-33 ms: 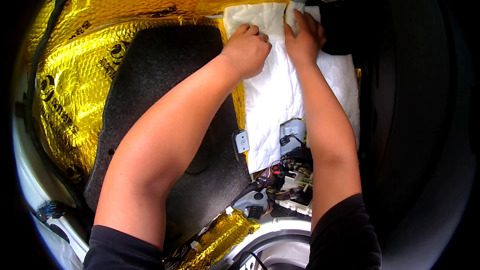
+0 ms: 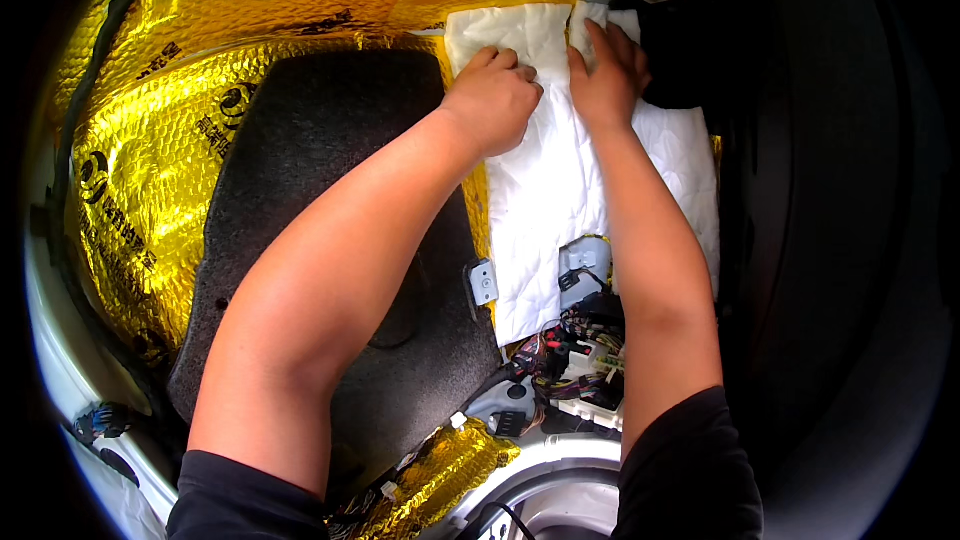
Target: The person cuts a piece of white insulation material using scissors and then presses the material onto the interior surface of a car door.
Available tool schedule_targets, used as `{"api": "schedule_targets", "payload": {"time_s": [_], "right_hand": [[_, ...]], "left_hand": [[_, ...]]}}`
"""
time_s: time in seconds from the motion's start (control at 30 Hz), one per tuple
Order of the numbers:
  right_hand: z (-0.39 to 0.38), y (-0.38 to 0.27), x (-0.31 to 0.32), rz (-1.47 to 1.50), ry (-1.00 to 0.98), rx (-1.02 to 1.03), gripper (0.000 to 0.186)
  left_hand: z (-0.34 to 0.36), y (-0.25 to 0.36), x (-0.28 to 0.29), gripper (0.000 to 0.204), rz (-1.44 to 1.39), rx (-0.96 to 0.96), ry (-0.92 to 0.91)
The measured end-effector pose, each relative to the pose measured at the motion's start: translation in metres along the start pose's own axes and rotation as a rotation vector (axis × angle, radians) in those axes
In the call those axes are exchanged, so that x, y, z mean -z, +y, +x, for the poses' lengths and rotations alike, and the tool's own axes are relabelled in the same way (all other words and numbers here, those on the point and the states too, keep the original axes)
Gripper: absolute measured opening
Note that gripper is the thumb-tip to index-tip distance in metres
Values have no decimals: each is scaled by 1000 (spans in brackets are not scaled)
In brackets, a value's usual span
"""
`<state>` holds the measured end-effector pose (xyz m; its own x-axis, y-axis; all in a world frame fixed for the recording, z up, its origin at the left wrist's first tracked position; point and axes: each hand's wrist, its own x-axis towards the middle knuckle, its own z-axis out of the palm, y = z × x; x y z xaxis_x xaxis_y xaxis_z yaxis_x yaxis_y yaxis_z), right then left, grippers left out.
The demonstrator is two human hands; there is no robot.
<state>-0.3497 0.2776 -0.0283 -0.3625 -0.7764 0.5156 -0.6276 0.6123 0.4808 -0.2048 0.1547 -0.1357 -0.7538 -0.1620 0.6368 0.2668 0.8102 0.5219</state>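
A white quilted insulation pad (image 2: pixel 535 190) lies over gold foil sheeting at the far middle, with a notch cut into its near edge. My left hand (image 2: pixel 495 100) rests on the pad's upper left part, its fingers curled in; whatever they may hold is hidden. My right hand (image 2: pixel 608 75) lies on the upper right part, fingers spread, beside a slit in the pad's top edge. More white padding (image 2: pixel 680 160) extends to the right of my right forearm.
Gold foil sheeting (image 2: pixel 150 180) covers the left and far surfaces. A dark felt-like panel (image 2: pixel 320 140) lies left of the pad. Close to the notch are a metal bracket (image 2: pixel 484 283) and bundled wires with connectors (image 2: pixel 590 370). A dark panel (image 2: pixel 840 190) stands at the right.
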Motion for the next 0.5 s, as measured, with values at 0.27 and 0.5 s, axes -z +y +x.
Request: {"api": "schedule_targets", "payload": {"time_s": [0.27,0.5], "right_hand": [[-9,12,5,43,-44,209,24],[-8,4,8,70,-74,157,18]], "left_hand": [[-1,0,-5,45,-9,-24,10],[-2,2,0,42,-18,-15,-39]]}}
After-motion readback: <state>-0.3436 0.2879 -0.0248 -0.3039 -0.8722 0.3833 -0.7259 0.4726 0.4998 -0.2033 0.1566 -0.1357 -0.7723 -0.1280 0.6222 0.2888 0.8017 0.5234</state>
